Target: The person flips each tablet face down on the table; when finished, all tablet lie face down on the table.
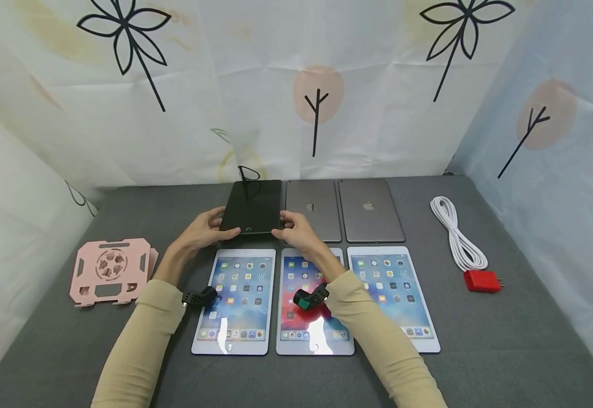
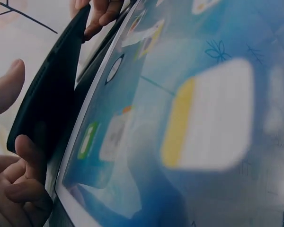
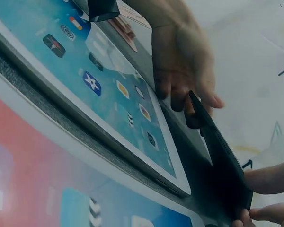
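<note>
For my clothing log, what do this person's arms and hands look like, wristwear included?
The long sleeves are plain beige. The left wristband is black; the right wristband is black with a green patch. Left hand and right hand are gloveless.

Left sleeve: plain beige cloth, close-fitting, creased
Right sleeve: matching beige, creased near the cuff
Left wristband: black, with dark rounded housing
Right wristband: black, small green patch
Hands: bare

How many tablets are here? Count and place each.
6. Far row: black tablet, held by left hand and right hand; then middle grey tablet, right grey tablet. Near row: left white tablet, middle white tablet, right white tablet. Any underneath would be hidden.
</note>
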The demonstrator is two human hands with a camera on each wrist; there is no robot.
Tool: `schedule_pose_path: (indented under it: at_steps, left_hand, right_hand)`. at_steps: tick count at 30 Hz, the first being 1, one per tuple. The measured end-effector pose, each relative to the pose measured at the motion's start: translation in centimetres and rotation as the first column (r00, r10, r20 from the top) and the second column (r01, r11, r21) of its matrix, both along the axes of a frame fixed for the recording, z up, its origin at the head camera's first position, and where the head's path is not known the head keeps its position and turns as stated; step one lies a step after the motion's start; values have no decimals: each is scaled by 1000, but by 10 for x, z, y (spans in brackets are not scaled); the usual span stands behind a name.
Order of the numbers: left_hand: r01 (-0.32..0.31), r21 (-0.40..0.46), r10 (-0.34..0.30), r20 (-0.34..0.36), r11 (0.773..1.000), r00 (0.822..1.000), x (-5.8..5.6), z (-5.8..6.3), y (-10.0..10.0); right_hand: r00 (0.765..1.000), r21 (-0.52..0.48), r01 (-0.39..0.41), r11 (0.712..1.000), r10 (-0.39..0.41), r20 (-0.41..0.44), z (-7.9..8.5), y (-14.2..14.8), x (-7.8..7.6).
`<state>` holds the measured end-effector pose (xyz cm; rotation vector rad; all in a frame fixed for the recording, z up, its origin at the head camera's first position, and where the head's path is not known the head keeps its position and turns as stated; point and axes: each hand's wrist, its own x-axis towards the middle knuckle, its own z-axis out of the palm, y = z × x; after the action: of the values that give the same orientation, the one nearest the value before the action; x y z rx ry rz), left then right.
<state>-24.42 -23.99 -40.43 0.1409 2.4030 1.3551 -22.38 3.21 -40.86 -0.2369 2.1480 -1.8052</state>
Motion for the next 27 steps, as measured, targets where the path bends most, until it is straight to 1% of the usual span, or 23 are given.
schedule_pose_path:
  at_steps: [2, 5, 8, 12, 16, 20, 24, 27]
  left_hand:
    - [10, -6, -10, -5, 1000, 1000, 1, 1, -1]
    - [17, -24, -17, -13, 1000, 1000, 2, 3, -1]
    - [33, -32, -34, -24, 999, 999, 2, 4, 1]
    - [41, -3, -41, -2, 999, 999, 3, 2, 7]
    - [25, 15, -25, 28, 1000, 999, 2, -1, 12]
    - [22, 23, -23, 38, 999, 999, 1, -1, 18]
    - [28, 39, -30, 48, 999, 998, 2, 1, 29]
    - [36, 63, -40, 64, 997, 997, 1, 0, 39]
  right_hand:
    - [1000, -14, -9, 1000, 9, 14, 1, 3, -1]
    - [999, -9, -11, 1000, 12, 33, 2, 6, -1]
    - [1000, 3, 0, 1000, 0, 27, 1, 6, -1]
    - [999, -3, 32, 999, -32, 8, 0, 4, 0]
    - [998, -6, 62, 998, -62, -27, 1, 6, 1]
    - [994, -11, 91, 996, -92, -53, 6, 10, 3]
    - [992, -8, 115, 993, -115, -44, 15, 17, 5]
    - [991, 1, 129, 992, -129, -35, 20, 24, 5]
